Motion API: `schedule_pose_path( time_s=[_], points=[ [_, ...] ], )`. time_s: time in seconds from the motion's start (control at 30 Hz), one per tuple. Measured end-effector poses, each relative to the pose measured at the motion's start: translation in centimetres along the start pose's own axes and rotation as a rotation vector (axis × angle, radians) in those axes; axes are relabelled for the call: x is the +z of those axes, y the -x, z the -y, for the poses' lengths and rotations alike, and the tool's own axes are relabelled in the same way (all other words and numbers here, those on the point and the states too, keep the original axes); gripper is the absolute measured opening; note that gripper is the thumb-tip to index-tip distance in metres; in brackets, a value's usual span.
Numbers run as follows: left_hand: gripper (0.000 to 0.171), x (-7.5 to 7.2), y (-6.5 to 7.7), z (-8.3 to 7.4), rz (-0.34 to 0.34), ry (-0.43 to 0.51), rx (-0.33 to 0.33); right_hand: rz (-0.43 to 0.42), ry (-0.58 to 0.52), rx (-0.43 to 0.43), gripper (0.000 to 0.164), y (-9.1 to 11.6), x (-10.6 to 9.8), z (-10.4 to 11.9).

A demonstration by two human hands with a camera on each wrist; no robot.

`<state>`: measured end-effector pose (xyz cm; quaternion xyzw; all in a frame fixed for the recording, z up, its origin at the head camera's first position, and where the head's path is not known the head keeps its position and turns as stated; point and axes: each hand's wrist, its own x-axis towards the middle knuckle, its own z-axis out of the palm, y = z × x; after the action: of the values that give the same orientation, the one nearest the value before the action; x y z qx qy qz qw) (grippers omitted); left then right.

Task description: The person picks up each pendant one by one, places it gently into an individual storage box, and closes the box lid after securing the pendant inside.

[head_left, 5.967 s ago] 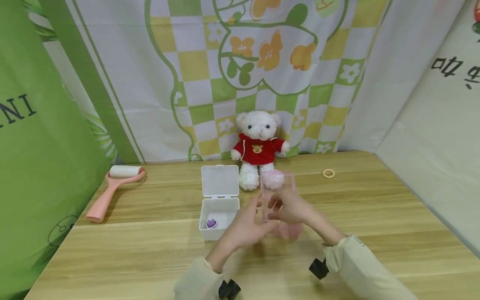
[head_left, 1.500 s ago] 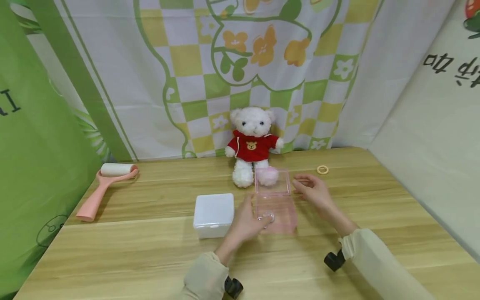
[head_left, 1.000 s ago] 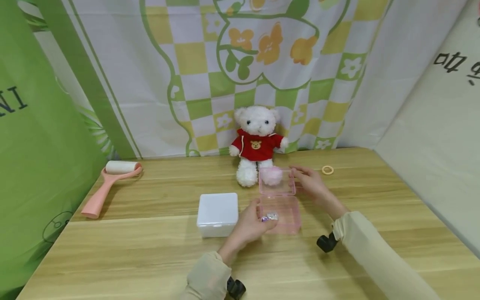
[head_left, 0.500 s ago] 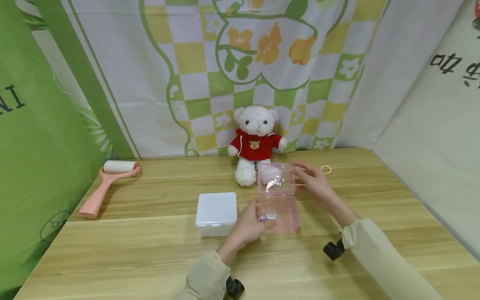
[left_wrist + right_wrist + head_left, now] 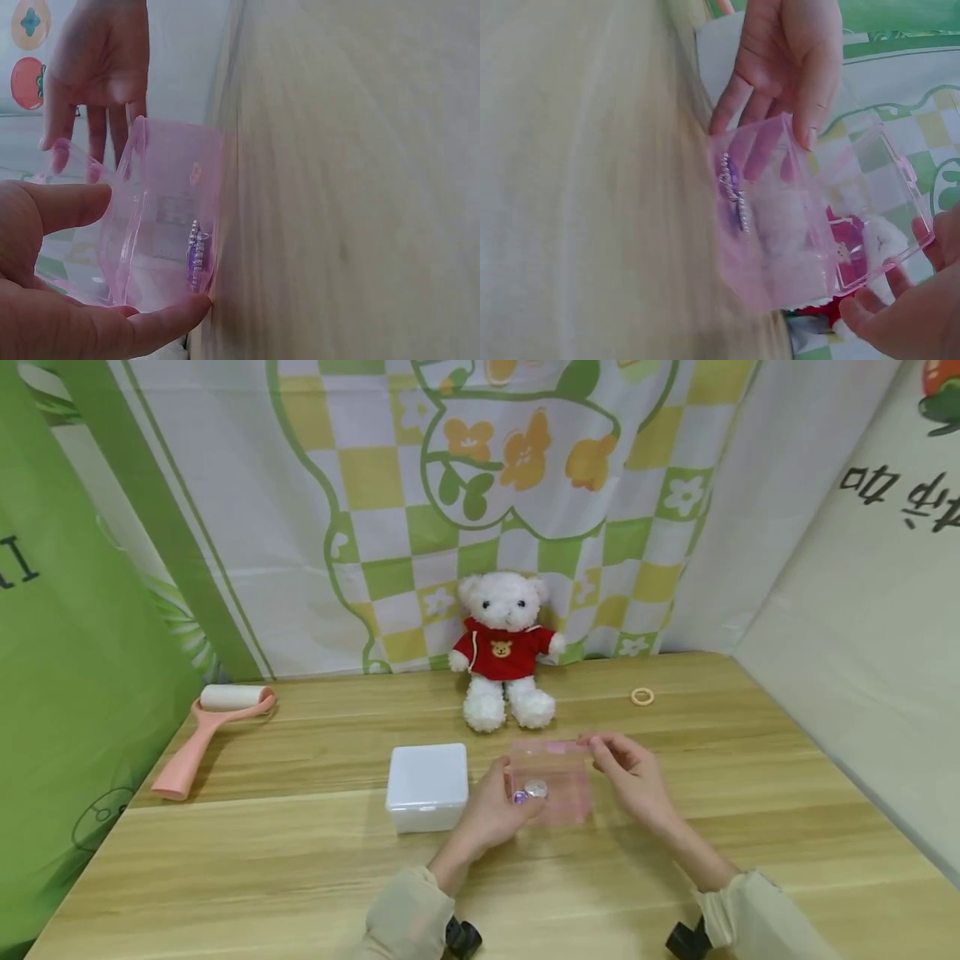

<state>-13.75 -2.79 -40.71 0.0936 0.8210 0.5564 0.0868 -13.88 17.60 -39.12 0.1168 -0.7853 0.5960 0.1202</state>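
Observation:
A see-through pink box [image 5: 572, 800] stands on the table, its hinged lid [image 5: 877, 161] partly lowered. My left hand [image 5: 489, 810] grips the box's left side between thumb and fingers. On the other side, my right hand [image 5: 636, 783] pinches the lid's right edge, thumb against fingers. Inside the box lie a purple gem trinket [image 5: 521, 797] and a clear, sparkling one [image 5: 536, 788] with silvery edging; their exact kind is hard to tell. Left of my left hand sits a closed white box [image 5: 427, 785], whose inside is hidden.
Behind the boxes a white teddy bear [image 5: 501, 652] in a red hoodie sits by the patterned curtain [image 5: 390, 543]. A pink-handled lint roller [image 5: 210, 735] lies at the far left of the wooden table [image 5: 300, 885]. A small pale-orange ring [image 5: 642, 697] lies at the back right.
Six seconds ago the white box was open with a purple gem inside; now it is closed. My right hand took hold of the pink lid, which has swung down from upright toward the box.

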Motion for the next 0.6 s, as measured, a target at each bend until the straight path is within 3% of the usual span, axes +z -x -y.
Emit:
schedule_pose_path(
  time_s=[0.17, 0.33, 0.6],
  points=[
    [0.079, -0.2, 0.3, 0.0, 0.002, 0.008, 0.014, 0.050, 0.043, 0.042, 0.024, 1.3, 0.1, -0.3],
    [0.070, -0.5, 0.8, -0.1, 0.014, 0.029, 0.061, 0.089, -0.022, 0.104, 0.028, 2.1, 0.2, -0.9],
    [0.052, -0.6, 0.5, -0.3, -0.028, 0.003, 0.109, 0.061, -0.072, 0.160, 0.028, 2.2, 0.8, -1.6]
  ],
)
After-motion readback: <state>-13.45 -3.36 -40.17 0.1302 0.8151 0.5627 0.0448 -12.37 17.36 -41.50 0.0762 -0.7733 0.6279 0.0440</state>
